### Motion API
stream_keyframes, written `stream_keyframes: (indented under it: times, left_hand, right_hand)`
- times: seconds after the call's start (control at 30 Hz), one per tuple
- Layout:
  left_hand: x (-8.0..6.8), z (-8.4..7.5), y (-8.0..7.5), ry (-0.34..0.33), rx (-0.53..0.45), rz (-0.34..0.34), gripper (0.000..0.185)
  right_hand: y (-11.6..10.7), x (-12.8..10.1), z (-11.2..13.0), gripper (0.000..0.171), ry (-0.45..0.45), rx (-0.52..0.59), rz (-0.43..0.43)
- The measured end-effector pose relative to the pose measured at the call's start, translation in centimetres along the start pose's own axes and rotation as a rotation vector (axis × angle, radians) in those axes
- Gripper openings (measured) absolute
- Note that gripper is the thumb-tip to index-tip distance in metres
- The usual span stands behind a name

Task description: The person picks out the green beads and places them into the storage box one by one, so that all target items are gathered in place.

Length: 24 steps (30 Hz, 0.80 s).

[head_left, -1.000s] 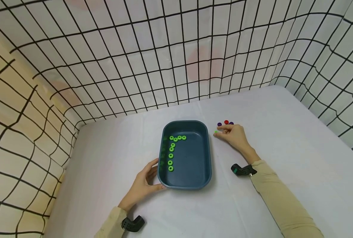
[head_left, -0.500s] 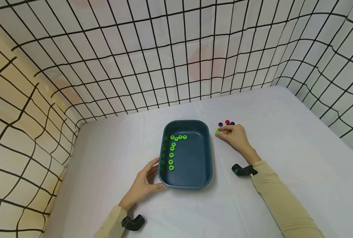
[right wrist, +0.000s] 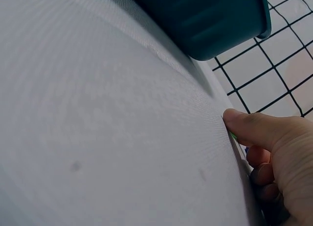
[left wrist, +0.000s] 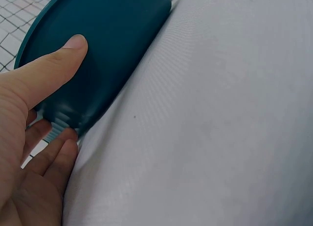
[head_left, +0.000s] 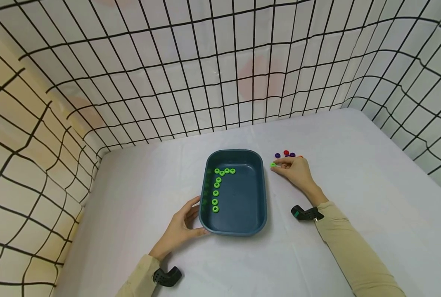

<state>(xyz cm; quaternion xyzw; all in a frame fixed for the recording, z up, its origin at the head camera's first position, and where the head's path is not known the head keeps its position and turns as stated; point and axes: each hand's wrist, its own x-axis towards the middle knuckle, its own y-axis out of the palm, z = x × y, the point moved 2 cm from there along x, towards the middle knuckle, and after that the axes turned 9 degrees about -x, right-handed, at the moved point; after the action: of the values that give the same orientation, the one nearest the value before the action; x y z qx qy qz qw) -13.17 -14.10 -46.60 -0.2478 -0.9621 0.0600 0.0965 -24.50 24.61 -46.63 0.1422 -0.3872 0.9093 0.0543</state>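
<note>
A dark blue-green tray (head_left: 243, 227) stands on the white-covered table. Inside it, several green ring-shaped beads (head_left: 215, 193) form a column along the left and a short row at the far end. My left hand (head_left: 179, 227) grips the tray's near left corner, and the left wrist view shows the thumb (left wrist: 58, 69) against its outer wall. Right of the tray, my right hand (head_left: 295, 171) pinches another green ring-shaped bead (head_left: 273, 164) between thumb and fingers, low at the tabletop. In the right wrist view the thumb hides most of that bead.
Just beyond my right hand lie a red bead (head_left: 286, 152), several purple beads (head_left: 278, 155) and an orange-red one (head_left: 300, 156) partly hidden by the hand. Black wire mesh (head_left: 220, 78) fences the table's back and sides.
The green bead at my right fingertips shows more fully than a second ago. Both hands keep nearly the same places, and the whole view has shifted slightly.
</note>
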Motion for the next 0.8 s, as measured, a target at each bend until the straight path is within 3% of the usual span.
stream_keyframes:
  times: [0.4, 0.63, 0.8]
  left_hand:
    - [0.0, 0.0, 0.0, -0.007, 0.008, -0.005, 0.094]
    - [0.1, -0.1, 0.0, -0.024, -0.007, -0.006, 0.093]
    - [0.1, 0.0, -0.1, -0.028, -0.01, -0.007, 0.094]
  right_hand:
    - [0.0, 0.0, 0.1, 0.022, 0.005, -0.001, -0.005]
    - [-0.8, 0.4, 0.1, 0.028, 0.115, 0.042, 0.001]
    - [-2.8, 1.8, 2.9, 0.032, 0.108, 0.078, 0.035]
